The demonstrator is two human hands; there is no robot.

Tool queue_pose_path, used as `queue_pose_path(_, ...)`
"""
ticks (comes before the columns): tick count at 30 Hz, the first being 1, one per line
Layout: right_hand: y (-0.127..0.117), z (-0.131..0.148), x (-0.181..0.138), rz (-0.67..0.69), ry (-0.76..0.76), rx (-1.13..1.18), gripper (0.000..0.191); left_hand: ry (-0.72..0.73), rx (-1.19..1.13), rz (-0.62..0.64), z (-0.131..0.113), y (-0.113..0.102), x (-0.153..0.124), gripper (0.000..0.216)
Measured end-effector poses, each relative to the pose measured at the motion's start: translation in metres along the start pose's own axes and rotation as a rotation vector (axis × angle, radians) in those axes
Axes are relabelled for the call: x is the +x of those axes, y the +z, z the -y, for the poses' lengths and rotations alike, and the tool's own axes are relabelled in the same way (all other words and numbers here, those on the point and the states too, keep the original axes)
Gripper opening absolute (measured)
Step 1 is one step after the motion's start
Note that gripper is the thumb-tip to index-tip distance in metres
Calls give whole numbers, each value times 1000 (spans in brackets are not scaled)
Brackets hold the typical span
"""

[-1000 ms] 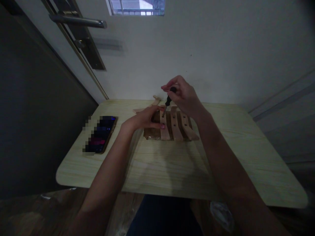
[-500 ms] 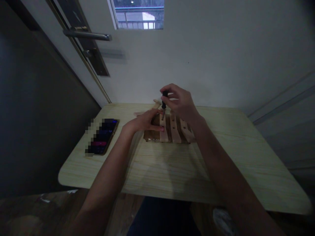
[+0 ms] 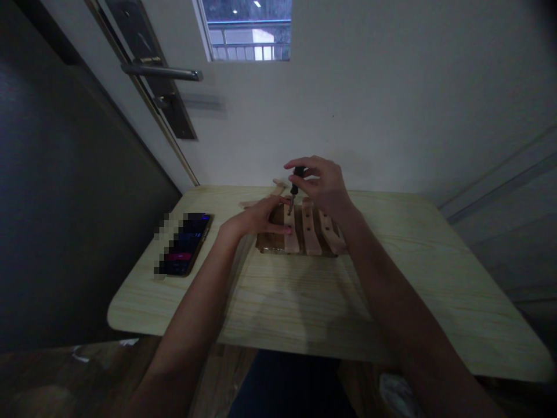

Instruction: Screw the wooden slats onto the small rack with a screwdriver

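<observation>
My right hand [image 3: 325, 181] pinches a small screwdriver [image 3: 295, 187] by its black handle. The metal shaft leans, its tip down at a hole in the leftmost pale wooden piece [image 3: 291, 241]. Thumb and fingers of my left hand [image 3: 255, 217] straddle that same piece and grip it. A second wooden piece [image 3: 309, 233] and a third wooden piece [image 3: 329, 233], both with dark holes, lie beside it on a brown block [image 3: 273, 240] with a shiny lower edge. My right forearm passes close to the third one.
A phone [image 3: 187, 244] with a lit screen, partly pixelated, lies at the left of the pale wooden table [image 3: 278, 313]. More light wood pieces [image 3: 278, 187] show behind my left hand. A white door [image 3: 369, 116] with a metal handle [image 3: 163, 72] rises at the table's back edge.
The screwdriver's handle has tipped to the right, and my right hand has shifted slightly with it. My left hand keeps its grip. The whole view has moved a little.
</observation>
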State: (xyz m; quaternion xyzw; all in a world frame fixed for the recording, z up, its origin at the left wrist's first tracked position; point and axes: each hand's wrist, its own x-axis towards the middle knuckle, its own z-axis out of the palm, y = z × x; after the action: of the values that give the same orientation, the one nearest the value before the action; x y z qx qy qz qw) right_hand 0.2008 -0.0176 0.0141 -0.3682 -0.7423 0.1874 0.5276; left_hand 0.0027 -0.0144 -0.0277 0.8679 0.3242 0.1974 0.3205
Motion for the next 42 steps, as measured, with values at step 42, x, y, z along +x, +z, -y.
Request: queue_pose_path(42,0,-4,2,-35,12,122,24,-15,14,17,-1,-1,0,67)
